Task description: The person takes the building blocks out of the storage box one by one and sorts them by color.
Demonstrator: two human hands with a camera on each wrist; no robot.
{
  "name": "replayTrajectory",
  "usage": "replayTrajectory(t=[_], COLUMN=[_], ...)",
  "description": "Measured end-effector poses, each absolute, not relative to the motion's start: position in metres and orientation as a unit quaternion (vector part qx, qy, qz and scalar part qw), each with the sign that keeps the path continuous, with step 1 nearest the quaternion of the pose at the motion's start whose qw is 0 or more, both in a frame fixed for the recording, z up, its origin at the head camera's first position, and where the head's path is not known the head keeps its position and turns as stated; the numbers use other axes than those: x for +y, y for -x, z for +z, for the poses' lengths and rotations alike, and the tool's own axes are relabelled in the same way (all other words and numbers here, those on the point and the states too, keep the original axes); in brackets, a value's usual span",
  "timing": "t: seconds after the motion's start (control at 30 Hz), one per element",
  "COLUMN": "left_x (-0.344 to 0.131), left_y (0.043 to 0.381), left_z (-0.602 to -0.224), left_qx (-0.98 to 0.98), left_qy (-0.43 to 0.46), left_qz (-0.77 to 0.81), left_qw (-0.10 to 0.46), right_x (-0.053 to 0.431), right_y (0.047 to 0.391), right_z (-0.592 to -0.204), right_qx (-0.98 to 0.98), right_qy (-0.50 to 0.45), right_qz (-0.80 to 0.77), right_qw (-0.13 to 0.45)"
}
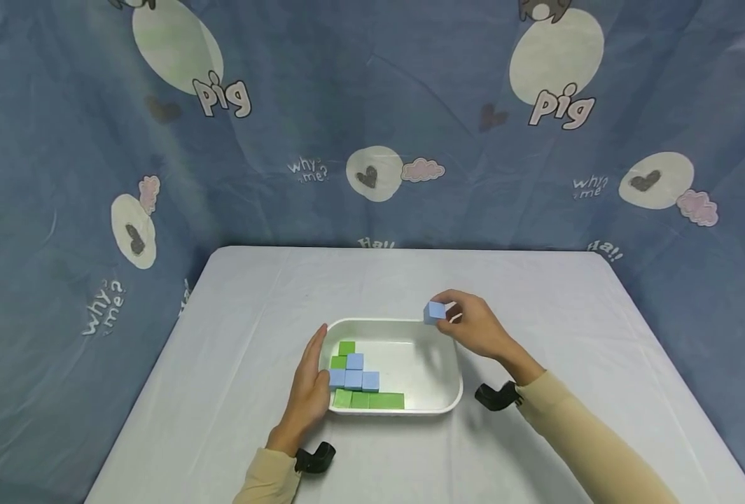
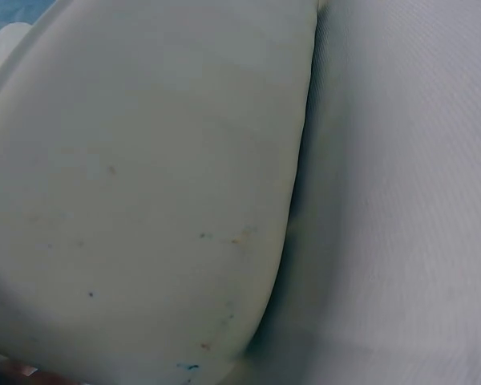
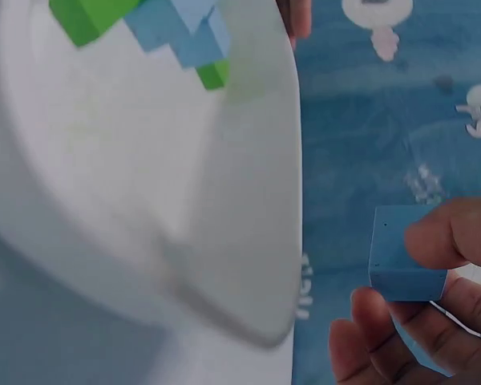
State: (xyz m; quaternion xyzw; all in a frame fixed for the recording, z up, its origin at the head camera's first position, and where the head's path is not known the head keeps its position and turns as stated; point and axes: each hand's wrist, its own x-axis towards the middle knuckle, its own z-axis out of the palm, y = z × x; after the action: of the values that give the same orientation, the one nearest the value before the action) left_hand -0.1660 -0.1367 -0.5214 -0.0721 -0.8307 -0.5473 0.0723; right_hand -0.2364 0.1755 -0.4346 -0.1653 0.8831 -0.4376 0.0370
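A white tray (image 1: 432,402) stands on the table, with several green blocks (image 1: 360,400) and blue cubes (image 1: 353,380) lying in its left part. My left hand (image 1: 306,395) holds the tray by its left side, fingers along the outer wall and thumb at the rim. Above the tray's far right corner, my right hand (image 1: 476,327) pinches another blue cube (image 1: 434,312). The right wrist view shows the thumb on one face of this blue cube (image 3: 397,241) and fingers beneath it. Only the tray's outer wall (image 2: 144,176) fills the left wrist view.
White cloth covers the table (image 1: 398,462). Behind it hangs a blue curtain (image 1: 448,217) with printed words and shapes. Dark wrist-worn devices show below the left hand (image 1: 316,458) and beside the right forearm (image 1: 496,397).
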Motion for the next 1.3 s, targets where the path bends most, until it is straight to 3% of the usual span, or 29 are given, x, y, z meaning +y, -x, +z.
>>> replayTrajectory(t=[0.8,1.3], left_x=[-0.148,-0.150], left_y=[0.168,0.167], left_z=[-0.523,-0.523], left_qx=[-0.833,-0.829], left_qy=[0.063,0.050], left_qz=[-0.545,-0.553], left_qw=[0.069,0.063], right_x=[0.224,0.222], right_y=[0.256,0.261], right_z=[-0.472,-0.502], right_qx=[0.898,0.909], right_qy=[0.115,0.101], right_qz=[-0.423,-0.400], right_qw=[0.018,0.056])
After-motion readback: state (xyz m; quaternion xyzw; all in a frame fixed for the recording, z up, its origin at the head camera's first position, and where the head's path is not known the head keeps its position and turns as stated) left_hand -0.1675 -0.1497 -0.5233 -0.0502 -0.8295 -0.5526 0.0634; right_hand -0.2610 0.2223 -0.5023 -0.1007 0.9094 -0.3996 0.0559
